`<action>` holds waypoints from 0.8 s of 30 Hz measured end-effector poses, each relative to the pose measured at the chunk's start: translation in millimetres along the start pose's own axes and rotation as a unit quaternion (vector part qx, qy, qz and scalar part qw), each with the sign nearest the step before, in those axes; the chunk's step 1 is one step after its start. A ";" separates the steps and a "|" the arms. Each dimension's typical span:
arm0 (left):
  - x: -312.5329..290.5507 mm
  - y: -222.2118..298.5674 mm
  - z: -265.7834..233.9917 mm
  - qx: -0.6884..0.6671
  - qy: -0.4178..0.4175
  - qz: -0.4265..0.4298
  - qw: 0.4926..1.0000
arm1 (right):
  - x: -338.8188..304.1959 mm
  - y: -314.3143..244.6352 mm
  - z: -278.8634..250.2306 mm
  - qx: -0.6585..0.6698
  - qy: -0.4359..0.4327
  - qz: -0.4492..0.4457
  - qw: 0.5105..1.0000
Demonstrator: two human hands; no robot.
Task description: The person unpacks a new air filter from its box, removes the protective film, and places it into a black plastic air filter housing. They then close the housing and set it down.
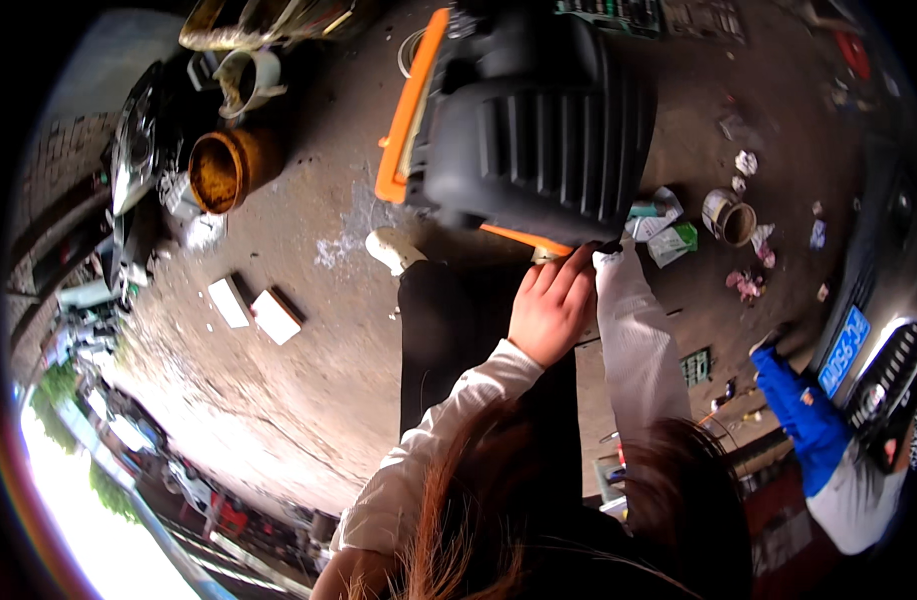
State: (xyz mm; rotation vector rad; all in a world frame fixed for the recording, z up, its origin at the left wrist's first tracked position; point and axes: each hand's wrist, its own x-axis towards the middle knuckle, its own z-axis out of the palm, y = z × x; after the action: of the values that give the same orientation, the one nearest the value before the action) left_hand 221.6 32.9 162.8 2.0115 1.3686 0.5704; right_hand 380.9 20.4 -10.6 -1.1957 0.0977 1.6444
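A black ribbed plastic housing, looking like an air filter box [539, 150], is held in front of my knees. An orange-edged filter [416, 105] sticks out along its left side, and more orange shows under its lower edge. My left hand [552, 308] reaches up to the housing's lower right edge, its fingers close together and bent over that edge; the fingertips are partly hidden. My right arm in a white sleeve [639, 330] ends at the housing's lower right corner, where the right hand is hidden.
On the left stand a rusty orange bucket [222, 172] and a white bucket [249, 82]. Two white boxes [277, 316] lie on the floor. A tin can [729, 218], a green packet [672, 243] and crumpled paper lie right. Beyond, a person in blue trousers [804, 415] is beside a car [879, 370].
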 end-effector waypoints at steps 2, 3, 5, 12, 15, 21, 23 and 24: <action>7.4 -10.2 14.5 0.003 -0.005 -0.040 0.999 | 12.3 0.4 -0.7 -0.015 -0.012 -0.002 1.000; 12.2 -13.7 20.1 -0.001 -0.019 -0.081 0.997 | 16.8 2.4 -2.0 -0.022 -0.017 -0.004 1.000; 15.2 -25.3 34.8 -0.031 0.025 -0.065 0.997 | 29.2 4.0 -9.4 -0.042 -0.024 -0.015 0.999; 25.0 -49.2 40.2 -0.046 0.005 -0.054 0.997 | 43.8 -36.3 14.9 -0.063 -0.015 -0.035 0.997; 20.0 -59.0 37.8 -0.043 0.006 -0.054 0.998 | 30.0 -57.3 73.8 -0.063 0.026 -0.006 0.998; 16.2 -65.0 -10.7 -0.177 0.062 -0.058 0.980 | 40.4 -74.8 59.2 -0.180 0.114 0.014 0.977; 29.9 -70.1 -48.3 -0.162 0.186 -0.063 0.967 | 45.9 -85.0 55.4 -0.179 0.058 0.028 0.982; 43.7 -73.4 -67.7 -0.128 0.270 -0.083 0.951 | 46.4 -88.9 50.8 -0.178 0.034 0.038 0.983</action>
State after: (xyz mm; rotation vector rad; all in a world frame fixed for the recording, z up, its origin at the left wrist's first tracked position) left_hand 144.8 110.1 158.9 1.5688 1.6528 1.2153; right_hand 418.4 121.1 22.5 -1.5344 -0.1156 1.7356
